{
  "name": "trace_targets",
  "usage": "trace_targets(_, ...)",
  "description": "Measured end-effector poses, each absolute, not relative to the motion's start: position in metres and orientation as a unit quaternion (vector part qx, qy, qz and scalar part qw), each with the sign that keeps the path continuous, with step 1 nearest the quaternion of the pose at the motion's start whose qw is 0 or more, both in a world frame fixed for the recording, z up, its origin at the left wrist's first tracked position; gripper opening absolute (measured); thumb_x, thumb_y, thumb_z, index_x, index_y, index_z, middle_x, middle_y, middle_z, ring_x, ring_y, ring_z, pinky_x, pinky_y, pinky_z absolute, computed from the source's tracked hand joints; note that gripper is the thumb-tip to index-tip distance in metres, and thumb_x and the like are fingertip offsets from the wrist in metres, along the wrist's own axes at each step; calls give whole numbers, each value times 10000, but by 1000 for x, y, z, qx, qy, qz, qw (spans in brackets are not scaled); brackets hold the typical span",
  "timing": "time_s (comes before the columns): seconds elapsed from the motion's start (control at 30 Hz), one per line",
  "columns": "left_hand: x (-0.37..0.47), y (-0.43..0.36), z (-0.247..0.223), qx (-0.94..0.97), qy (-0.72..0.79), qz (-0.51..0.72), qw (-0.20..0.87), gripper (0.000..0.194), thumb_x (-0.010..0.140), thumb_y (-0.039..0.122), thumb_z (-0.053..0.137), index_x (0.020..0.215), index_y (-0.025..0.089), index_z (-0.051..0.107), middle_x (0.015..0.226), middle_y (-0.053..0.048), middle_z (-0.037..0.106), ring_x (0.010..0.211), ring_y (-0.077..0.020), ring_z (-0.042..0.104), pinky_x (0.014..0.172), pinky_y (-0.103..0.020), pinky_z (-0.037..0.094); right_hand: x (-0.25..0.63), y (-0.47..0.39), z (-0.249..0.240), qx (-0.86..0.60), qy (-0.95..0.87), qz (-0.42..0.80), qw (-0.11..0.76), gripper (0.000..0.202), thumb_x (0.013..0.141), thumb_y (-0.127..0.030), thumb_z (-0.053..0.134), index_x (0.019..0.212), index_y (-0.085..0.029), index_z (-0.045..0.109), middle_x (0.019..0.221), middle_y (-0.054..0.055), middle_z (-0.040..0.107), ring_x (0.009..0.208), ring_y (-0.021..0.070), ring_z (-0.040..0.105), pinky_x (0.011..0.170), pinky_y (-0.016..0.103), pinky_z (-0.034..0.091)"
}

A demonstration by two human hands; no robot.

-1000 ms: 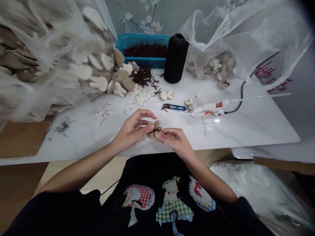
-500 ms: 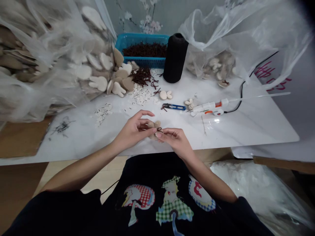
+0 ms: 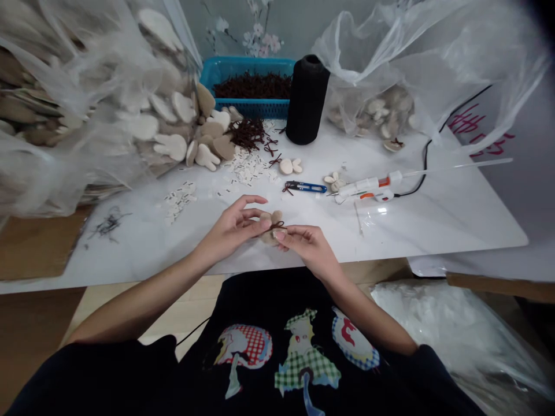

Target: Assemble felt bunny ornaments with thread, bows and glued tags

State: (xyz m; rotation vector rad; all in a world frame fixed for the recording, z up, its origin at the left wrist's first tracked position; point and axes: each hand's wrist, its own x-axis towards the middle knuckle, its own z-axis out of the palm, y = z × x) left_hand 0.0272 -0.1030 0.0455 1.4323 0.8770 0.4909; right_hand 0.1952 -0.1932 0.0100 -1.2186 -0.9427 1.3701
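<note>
Between my two hands is a small beige felt bunny piece (image 3: 269, 236) with a dark brown bow (image 3: 276, 225) across its middle. My left hand (image 3: 236, 227) grips it from the left, thumb and fingers at the bow's left side, index finger raised away. From the right, my right hand (image 3: 303, 241) pinches its lower right edge and the bow's right side. Just beyond the hands lie blue thread snips (image 3: 306, 187) beside a loose brown bow. A white glue gun (image 3: 364, 187) rests to the right, its tip pointing left.
Plastic bags of felt pieces (image 3: 173, 115) stand at the left and back right (image 3: 381, 110). A blue basket (image 3: 247, 108) of brown bows and a black thread cone (image 3: 307, 101) are at the back. Small white labels (image 3: 249, 166) lie scattered before them.
My left thumb has shifted slightly left and up off the bow's middle, so more of the bow and felt piece shows. My right hand keeps its pinch.
</note>
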Motion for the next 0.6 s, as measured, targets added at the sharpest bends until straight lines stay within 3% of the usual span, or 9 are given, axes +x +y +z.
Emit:
trace_targets(0.33, 33, -92, 43, 615, 375, 182, 669, 633, 676, 345, 826, 1188, 206, 480, 977, -42, 710, 771, -175, 704, 718, -278, 524, 199, -190, 12, -502, -367, 585, 521, 227, 814, -459, 678, 818, -244, 751, 713, -3, 706, 685, 149, 632, 722, 290, 513)
trace_targets(0.5, 49, -71, 51, 611, 358, 156, 689, 590, 678, 332, 829, 1155, 196, 511, 985, -63, 735, 866, -207, 714, 781, -306, 532, 217, -200, 16, -522, -325, 591, 522, 325, 739, -440, 756, 1008, -258, 748, 878, 19, 765, 847, 204, 698, 856, 361, 529)
trace_targets(0.6, 73, -51, 53, 609, 351, 155, 694, 543, 696, 308, 817, 1140, 190, 529, 1014, -65, 733, 930, -210, 707, 852, -336, 531, 239, -215, 16, -575, -306, 553, 519, 248, 725, -462, 757, 875, -265, 769, 849, 38, 768, 857, 232, 702, 864, 376, 526)
